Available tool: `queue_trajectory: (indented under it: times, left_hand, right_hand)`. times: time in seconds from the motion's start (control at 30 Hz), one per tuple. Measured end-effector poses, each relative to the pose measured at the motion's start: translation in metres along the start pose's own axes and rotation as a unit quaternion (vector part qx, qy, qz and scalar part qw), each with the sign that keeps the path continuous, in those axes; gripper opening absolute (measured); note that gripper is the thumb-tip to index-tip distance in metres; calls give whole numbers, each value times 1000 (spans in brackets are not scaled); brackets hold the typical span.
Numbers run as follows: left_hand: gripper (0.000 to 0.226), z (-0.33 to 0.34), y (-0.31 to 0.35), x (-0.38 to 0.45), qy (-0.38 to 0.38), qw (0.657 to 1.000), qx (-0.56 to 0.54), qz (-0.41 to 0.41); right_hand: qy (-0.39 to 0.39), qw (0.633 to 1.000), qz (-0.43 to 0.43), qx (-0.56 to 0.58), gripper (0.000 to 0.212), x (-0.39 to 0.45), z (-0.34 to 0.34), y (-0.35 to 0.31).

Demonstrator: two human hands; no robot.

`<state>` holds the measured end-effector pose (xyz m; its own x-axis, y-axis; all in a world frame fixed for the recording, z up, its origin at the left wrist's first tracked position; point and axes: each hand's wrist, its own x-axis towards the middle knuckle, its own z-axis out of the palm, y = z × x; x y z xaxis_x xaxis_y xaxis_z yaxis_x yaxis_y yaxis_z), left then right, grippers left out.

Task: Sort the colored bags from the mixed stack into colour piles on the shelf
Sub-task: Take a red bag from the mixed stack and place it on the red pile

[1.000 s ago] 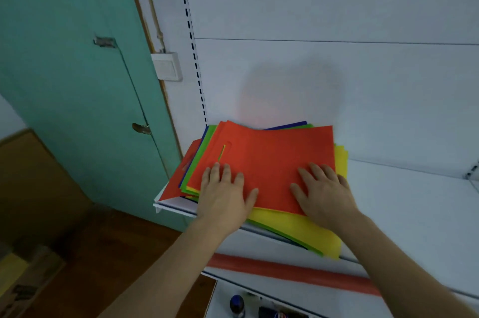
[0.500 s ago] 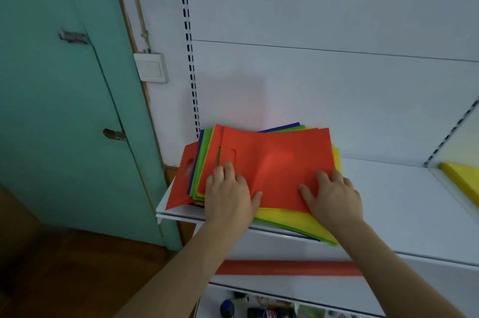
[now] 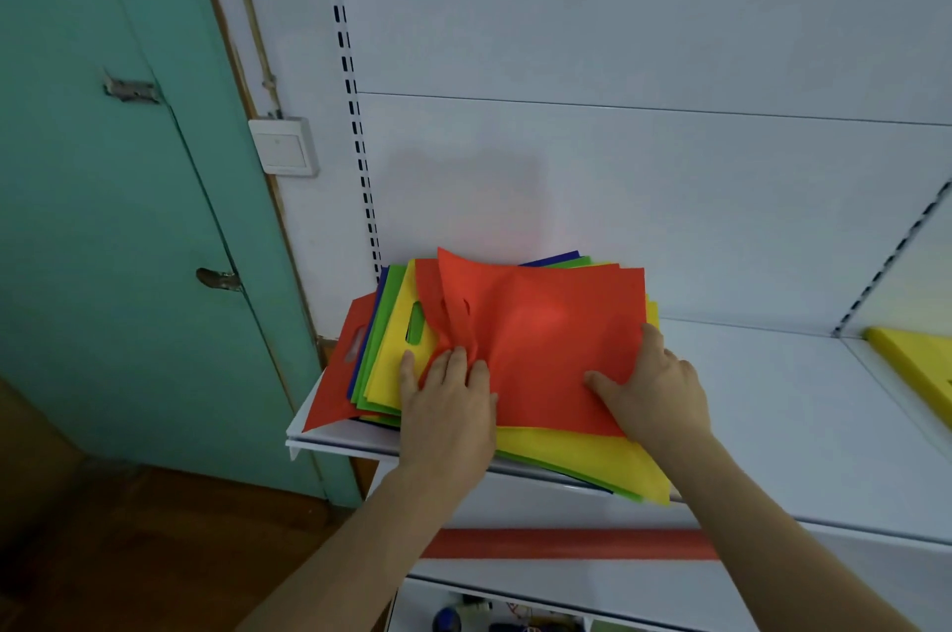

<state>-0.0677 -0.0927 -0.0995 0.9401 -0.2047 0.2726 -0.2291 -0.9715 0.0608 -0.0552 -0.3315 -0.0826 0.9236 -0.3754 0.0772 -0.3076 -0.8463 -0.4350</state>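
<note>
A mixed stack of flat bags (image 3: 391, 373) in red, yellow, green and blue lies at the left end of the white shelf (image 3: 783, 430). The top red bag (image 3: 546, 337) is crumpled and raised along its left side. My left hand (image 3: 448, 399) presses on the stack and bunches the red bag's left edge under its fingertips. My right hand (image 3: 654, 394) pinches the red bag's right edge, thumb on top and fingers beneath. A yellow bag (image 3: 561, 456) lies directly under it. A yellow pile (image 3: 917, 363) sits at the far right of the shelf.
A teal door (image 3: 103, 219) stands to the left of the shelf unit, with a white wall switch (image 3: 282, 148) beside it. A red strip (image 3: 566, 545) runs along the shelf front below. Small items lie on a lower shelf (image 3: 494, 618).
The top red bag, flat a second ago, has been pushed rightward and buckled up at its left side. My right hand shifted from lying flat on it to pinching its right edge.
</note>
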Motion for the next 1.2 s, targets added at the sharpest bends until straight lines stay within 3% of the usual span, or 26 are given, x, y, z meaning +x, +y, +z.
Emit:
queue_trajectory:
  times: [0.2,0.33,0.37,0.43,0.5,0.67,0.9,1.07,1.2]
  left_hand:
    - [60,-8,-4,13,49,983,-171,44]
    - [76,-28,-3,24,98,920,-373,-64]
    - [80,-31,-4,28,93,896,-421,-107]
    - [88,-35,-11,36,66,873,-454,-167]
    - [97,-33,-18,41,27,889,-421,-179]
    - [98,-24,-18,48,-54,918,-367,-143]
    - [81,-19,-8,58,-79,918,-369,-122]
    - [81,-10,-9,54,-66,986,-138,-60]
    - [66,-9,-1,64,-23,989,-131,-65]
  right_hand:
    - [38,998,-2,55,87,3,-6,-4]
    - [63,984,35,163,86,7,-10,-2]
    - [49,983,51,168,78,11,-12,1]
    - [8,988,64,138,40,17,-19,6]
    - [-1,991,66,115,6,20,-26,10]
    - [106,989,8,103,14,25,-34,23]
    - [114,989,27,95,5,29,-36,44]
    - [128,988,27,87,9,33,-42,70]
    - [166,968,2,189,15,28,-48,75]
